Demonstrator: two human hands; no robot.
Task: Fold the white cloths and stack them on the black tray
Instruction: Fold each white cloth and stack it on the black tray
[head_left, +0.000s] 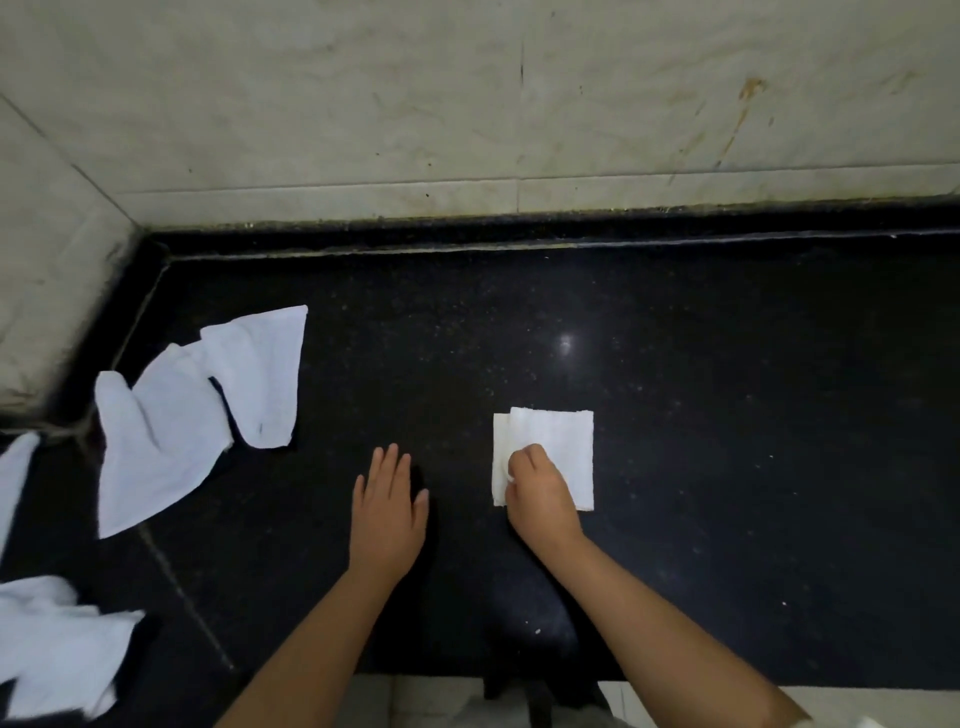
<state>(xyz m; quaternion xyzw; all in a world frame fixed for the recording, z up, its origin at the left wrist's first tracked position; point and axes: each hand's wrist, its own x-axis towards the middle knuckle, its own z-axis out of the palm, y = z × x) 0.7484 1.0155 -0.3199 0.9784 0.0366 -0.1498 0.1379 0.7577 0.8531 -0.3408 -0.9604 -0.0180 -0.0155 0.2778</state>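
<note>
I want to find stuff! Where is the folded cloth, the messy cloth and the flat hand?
folded cloth (563, 441): head view, on its bare upper right part.
messy cloth (171, 431): head view, on its middle.
left hand (388, 506): head view, on the back of the hand.

counter (675, 415): black speckled stone, polished, glossy glare spot | folded cloth (561, 436) under my right hand (540, 493): white, soft matt, faint ribbed weave, maybe terry | loose cloths (197, 410): same white fabric, crumpled | wall (467, 104): pale marble-look tile, smooth, stained, low sheen
</note>
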